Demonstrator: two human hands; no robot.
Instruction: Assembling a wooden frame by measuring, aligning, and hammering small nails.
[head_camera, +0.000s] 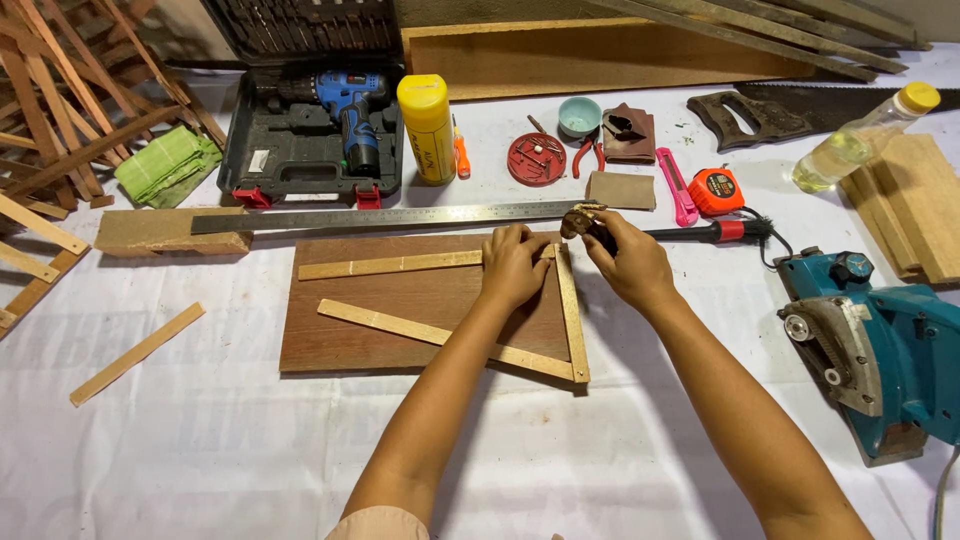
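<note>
Carefully: your left hand (513, 266) presses the wooden slats (572, 310) together at their top corner on the brown board (400, 300), while your right hand (630, 262) grips a small hammer (700, 232). A glancing blow could shift the joint or hit your fingers.

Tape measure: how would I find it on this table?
Start at the brown board under the hands, then look up and right, past the pink knife. The tape measure sits beside it. It is the only small, round orange thing there.
</note>
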